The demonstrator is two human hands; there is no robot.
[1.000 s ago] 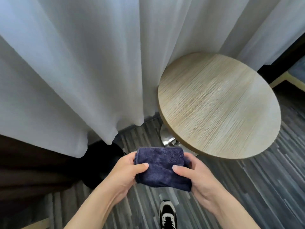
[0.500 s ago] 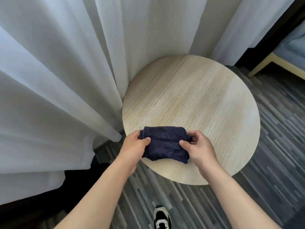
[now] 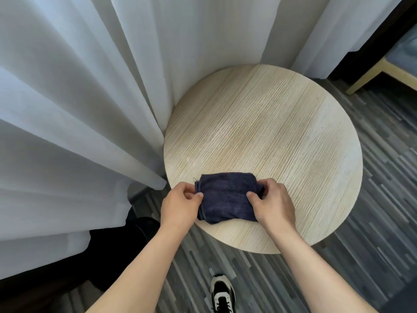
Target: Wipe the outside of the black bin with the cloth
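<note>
Holding a folded dark blue cloth (image 3: 228, 197) at the near edge of a round wooden table (image 3: 293, 136), left hand (image 3: 180, 205) pinching the cloth's left end between thumb and fingers, right hand (image 3: 274, 202) gripping the right end the same way. Seemed to be resting on or just above the tabletop; could not tell whether fully set down. Looked squared into a thick pad of several layers, probably so that a firm, flat face could be pressed against a surface, and held from both ends to keep the folds from slipping open.

Showed little of the black bin (image 3: 144, 224): only a dark rounded shape on the floor to the left of the table, just below the left forearm, mostly hidden under the hem of the white curtain (image 3: 79, 132). Could not make out its rim or anything inside it. Stood well apart from the cloth, with no contact between them.

Judged the task as not visibly under way at this point: cloth over the table, bin low and to the left. Would call for carrying the pad down and left, and likely lifting the curtain clear so the fabric did not drag across the bin's side.

Carried nothing else on the table. Showed one black-and-white shoe (image 3: 222, 294) on the striped grey floor (image 3: 372, 245) below.
</note>
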